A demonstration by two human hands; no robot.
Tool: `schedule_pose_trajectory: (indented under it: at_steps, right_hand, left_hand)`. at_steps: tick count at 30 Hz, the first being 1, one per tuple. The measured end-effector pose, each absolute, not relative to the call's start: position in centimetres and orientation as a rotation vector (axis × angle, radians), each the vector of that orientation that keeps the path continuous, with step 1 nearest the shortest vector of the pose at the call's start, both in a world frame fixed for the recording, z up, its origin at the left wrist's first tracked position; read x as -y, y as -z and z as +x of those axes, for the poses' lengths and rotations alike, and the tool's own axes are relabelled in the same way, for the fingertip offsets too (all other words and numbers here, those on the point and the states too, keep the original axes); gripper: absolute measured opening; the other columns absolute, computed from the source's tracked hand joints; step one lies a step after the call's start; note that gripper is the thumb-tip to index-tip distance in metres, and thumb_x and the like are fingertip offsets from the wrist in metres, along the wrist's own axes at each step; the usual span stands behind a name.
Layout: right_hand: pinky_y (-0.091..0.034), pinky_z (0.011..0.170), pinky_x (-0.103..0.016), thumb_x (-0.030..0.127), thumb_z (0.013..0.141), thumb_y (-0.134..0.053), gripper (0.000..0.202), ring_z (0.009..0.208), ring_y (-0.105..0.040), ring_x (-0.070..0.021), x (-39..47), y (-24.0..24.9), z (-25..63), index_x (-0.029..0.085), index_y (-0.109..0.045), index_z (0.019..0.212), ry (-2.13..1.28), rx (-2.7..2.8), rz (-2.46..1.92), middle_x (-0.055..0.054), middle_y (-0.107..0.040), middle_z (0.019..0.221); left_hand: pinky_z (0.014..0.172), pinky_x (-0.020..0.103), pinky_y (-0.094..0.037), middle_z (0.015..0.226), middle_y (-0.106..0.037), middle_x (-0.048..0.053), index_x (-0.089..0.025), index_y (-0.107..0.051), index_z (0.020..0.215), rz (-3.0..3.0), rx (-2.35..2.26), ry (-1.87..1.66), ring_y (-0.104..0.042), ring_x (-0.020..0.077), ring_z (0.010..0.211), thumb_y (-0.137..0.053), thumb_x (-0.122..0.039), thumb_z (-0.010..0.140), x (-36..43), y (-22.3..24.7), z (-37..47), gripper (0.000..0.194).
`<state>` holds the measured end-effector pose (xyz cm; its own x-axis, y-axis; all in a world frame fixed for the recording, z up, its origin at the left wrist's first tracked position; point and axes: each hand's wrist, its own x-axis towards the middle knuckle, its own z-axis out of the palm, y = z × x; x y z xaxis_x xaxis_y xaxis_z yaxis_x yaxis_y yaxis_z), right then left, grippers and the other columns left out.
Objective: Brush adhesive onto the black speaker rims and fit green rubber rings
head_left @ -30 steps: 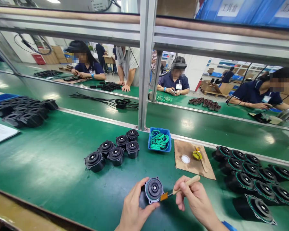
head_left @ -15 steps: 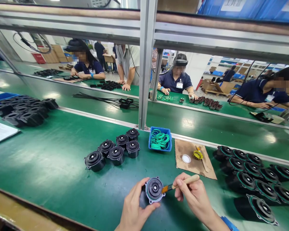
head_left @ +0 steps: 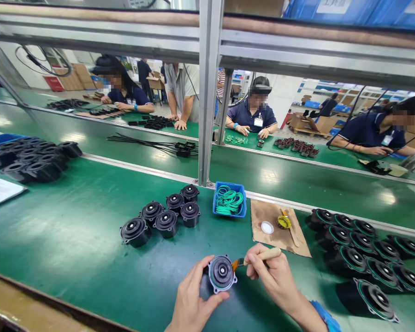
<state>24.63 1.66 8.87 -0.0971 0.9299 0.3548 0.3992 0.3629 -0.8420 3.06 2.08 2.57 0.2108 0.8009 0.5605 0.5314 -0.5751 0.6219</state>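
Black flanged housing [head_left: 222, 273] sits between the two hands, its face turned up towards my camera, and from my end I see the brush [head_left: 241, 262] now at its upper right edge; a second ago the bristles [head_left: 234, 265] were lower down on the right side, so they have climbed along the rim while the left hand [head_left: 192, 295] has barely shifted. I judge from this that the brushing is under way and working around the edge, with the grip on the piece steady. The left hand pinches the housing, fingers on the left side and thumb near the lower right; I cannot tell whether its base rests on the green bench [head_left: 90, 221]. The right hand [head_left: 272, 272] pinches the pale handle between thumb and fingers. The housing's top is dark and stepped in concentric circles around a bright centre, with small lugs on the rim and a thin green line showing along the lower left. Beyond the left hand stand six similar housings [head_left: 166, 221]; past the right hand lie a cardboard sheet [head_left: 261, 212] and, further right, a cluster of green-ringed housings [head_left: 349, 258]. A blue bin [head_left: 244, 208] of green rings [head_left: 228, 201] stands ahead of both hands.
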Motion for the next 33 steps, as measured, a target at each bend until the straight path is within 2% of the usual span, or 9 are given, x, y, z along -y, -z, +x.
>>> schedule_pose_trajectory:
  at_steps: [10,15,19,22,24,27,33]
  right_hand:
    - [-0.048,0.049,-0.016,0.026,0.101,-0.049,0.038,0.050,-0.060,-0.0096,-1.5,-9.1,24.0,0.017,-0.064,0.067,-0.607,1.711,-1.086,-0.003,-0.064,0.062]
    - [-0.046,0.050,-0.016,0.021,0.099,-0.050,0.038,0.050,-0.059,-0.0095,0.1,-9.6,24.2,0.016,-0.064,0.063,-0.542,1.809,-1.087,-0.002,-0.063,0.056]
    - [-0.047,0.045,-0.015,0.026,0.099,-0.052,0.041,0.046,-0.060,-0.0096,0.8,-9.6,24.4,0.016,-0.066,0.062,-0.694,1.675,-1.059,-0.003,-0.066,0.059]
    - [-0.048,0.040,-0.016,0.034,0.098,-0.057,0.037,0.040,-0.059,-0.0100,0.5,-10.0,24.7,0.016,-0.071,0.069,-0.743,1.490,-1.086,-0.003,-0.068,0.057]
    - [-0.049,0.043,-0.017,0.035,0.098,-0.057,0.042,0.042,-0.061,-0.0117,0.1,-10.4,24.8,0.017,-0.071,0.063,-0.656,1.471,-1.137,-0.002,-0.065,0.049]
    - [-0.051,0.051,-0.017,0.033,0.100,-0.054,0.057,0.054,-0.069,-0.0154,-0.1,-11.0,24.6,0.019,-0.064,0.045,-0.525,1.512,-1.194,-0.002,-0.060,0.040]
    - [-0.052,0.055,-0.016,0.028,0.102,-0.050,0.061,0.057,-0.071,-0.0153,0.1,-10.8,24.1,0.021,-0.060,0.042,-0.450,1.593,-1.197,0.001,-0.053,0.033]
  left_hand:
    - [0.077,0.027,-0.064,0.102,-0.079,0.006,-0.023,-0.056,0.120,2.158,-1.225,-1.302,-0.078,0.0213,0.088,-0.069,-0.061,0.080,-2.0,-2.4,3.1,0.057]
    - [0.079,0.027,-0.064,0.103,-0.078,0.006,-0.023,-0.056,0.120,2.153,-1.219,-1.280,-0.077,0.0211,0.090,-0.069,-0.059,0.081,-1.9,-2.0,3.0,0.054]
    - [0.083,0.030,-0.063,0.106,-0.077,0.008,-0.021,-0.056,0.121,2.192,-1.194,-1.304,-0.077,0.0224,0.092,-0.067,-0.060,0.082,-1.7,-1.5,2.8,0.056]
    - [0.085,0.029,-0.063,0.107,-0.077,0.010,-0.019,-0.056,0.122,2.260,-1.101,-1.364,-0.076,0.0233,0.096,-0.071,-0.057,0.081,-1.6,-1.6,2.7,0.058]
    - [0.087,0.029,-0.062,0.108,-0.077,0.012,-0.017,-0.056,0.121,2.287,-1.040,-1.401,-0.076,0.0236,0.098,-0.072,-0.054,0.081,-1.6,-1.8,2.7,0.056]
    - [0.088,0.030,-0.062,0.108,-0.077,0.013,-0.015,-0.057,0.121,2.317,-0.997,-1.413,-0.075,0.0241,0.100,-0.072,-0.050,0.083,-1.6,-2.2,2.8,0.053]
    - [0.090,0.031,-0.062,0.108,-0.076,0.015,-0.013,-0.058,0.120,2.354,-0.947,-1.443,-0.075,0.0249,0.101,-0.073,-0.044,0.084,-1.6,-2.5,3.0,0.050]
